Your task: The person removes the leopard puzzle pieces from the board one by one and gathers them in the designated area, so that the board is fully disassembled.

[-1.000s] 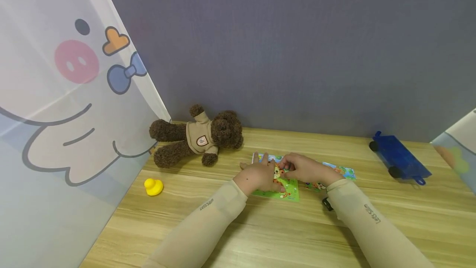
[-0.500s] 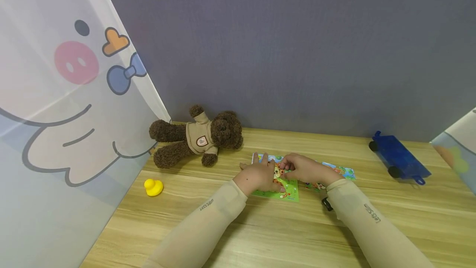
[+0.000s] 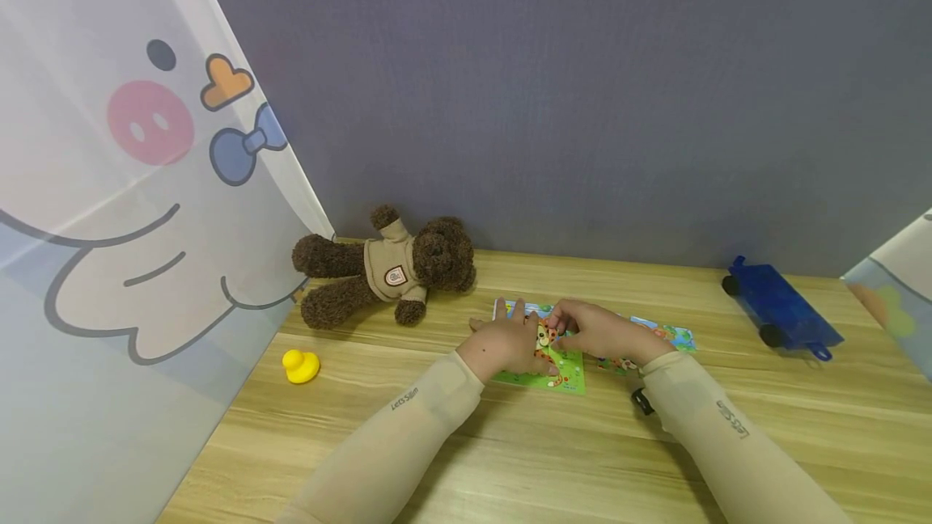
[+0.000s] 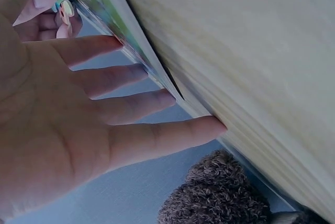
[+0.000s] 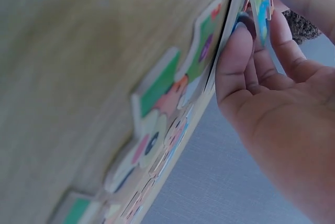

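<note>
A jigsaw puzzle board [image 3: 571, 370] with a spotted cartoon animal on green lies flat on the table. Across its left part rests my left hand [image 3: 502, 344], fingers straight and spread; the left wrist view shows the fingertips right at the board's edge. Over the board's right side, my right hand [image 3: 600, 330] has thumb and fingers bent together, pinching a small colourful puzzle piece [image 5: 263, 17]. The hands partly cover the picture. Loose puzzle pieces [image 5: 157, 96] lie beside the board, below my right hand, and more puzzle pieces [image 3: 679, 336] show past that wrist.
A brown teddy bear [image 3: 393, 265] lies back left, and a yellow rubber duck [image 3: 301, 365] sits near the left edge of the wooden table [image 3: 539, 459]. At the back right is a blue wheeled toy [image 3: 786, 310]. A grey wall panel [image 3: 553, 103] rises behind.
</note>
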Demonstrator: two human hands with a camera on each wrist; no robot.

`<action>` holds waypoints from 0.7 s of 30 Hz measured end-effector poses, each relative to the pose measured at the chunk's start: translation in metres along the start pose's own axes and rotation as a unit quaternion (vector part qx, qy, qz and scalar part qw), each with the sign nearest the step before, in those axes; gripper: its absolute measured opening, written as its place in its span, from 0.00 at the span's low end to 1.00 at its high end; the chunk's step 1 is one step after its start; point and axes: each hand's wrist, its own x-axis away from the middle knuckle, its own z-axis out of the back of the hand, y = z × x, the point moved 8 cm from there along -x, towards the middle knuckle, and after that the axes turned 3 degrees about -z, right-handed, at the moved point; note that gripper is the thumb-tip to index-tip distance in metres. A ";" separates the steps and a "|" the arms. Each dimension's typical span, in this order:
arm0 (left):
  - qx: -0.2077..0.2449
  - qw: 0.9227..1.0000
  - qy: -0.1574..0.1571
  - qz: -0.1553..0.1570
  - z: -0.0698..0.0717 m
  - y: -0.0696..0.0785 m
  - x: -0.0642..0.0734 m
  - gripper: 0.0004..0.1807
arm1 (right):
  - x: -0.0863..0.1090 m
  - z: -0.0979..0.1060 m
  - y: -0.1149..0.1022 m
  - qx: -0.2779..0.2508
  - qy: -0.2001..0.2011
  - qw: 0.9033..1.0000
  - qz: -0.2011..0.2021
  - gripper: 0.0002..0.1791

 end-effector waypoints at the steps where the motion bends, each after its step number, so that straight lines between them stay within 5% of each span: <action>1: 0.000 1.000 0.000 0.000 0.000 0.000 0.000 0.59 | 0.000 0.000 0.000 -0.005 -0.001 1.000 0.001 0.14; 21: -0.001 1.000 -0.003 0.004 0.001 0.001 0.001 0.59 | 0.008 -0.001 -0.004 -0.084 -0.030 0.996 -0.003 0.10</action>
